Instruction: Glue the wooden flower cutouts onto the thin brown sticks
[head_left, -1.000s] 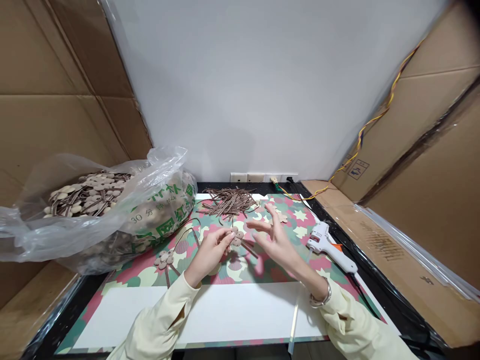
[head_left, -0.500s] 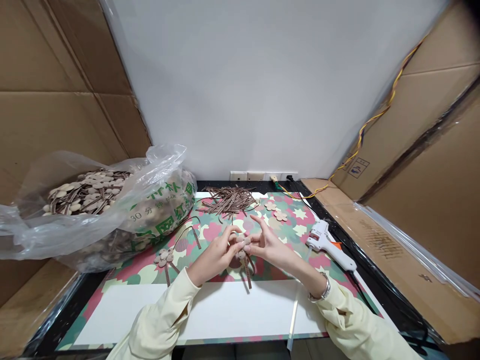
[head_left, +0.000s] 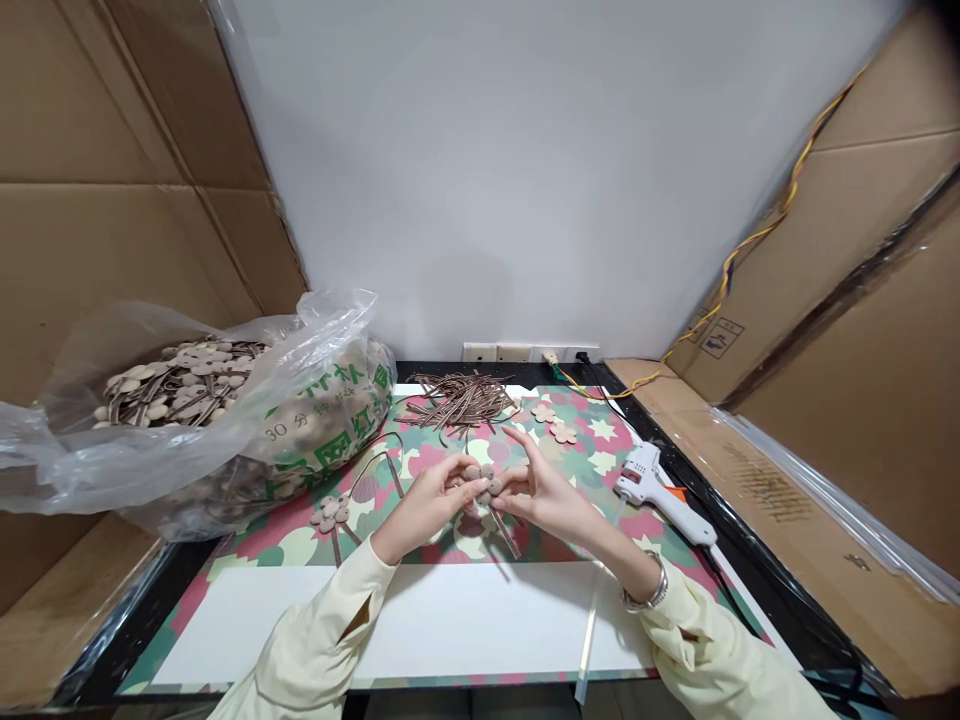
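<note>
Together, the left hand [head_left: 427, 498] and the right hand [head_left: 541, 490] pinch a wooden flower piece [head_left: 481, 479] between their fingertips, held just above the camouflage-patterned mat [head_left: 637, 520], its brown stem strip [head_left: 504, 528] slanting down toward the near right. The right index finger sticks up, free of the piece. Another flower piece with a stem [head_left: 330, 515] lies on the mat, left of the left hand. A pile of brown strips [head_left: 459, 398] sits at the far edge, two loose flowers [head_left: 553, 422] to its right. A white glue gun [head_left: 660, 490] lies right of the hands. A clear plastic bag [head_left: 225, 420] of finished pieces fills the left.
</note>
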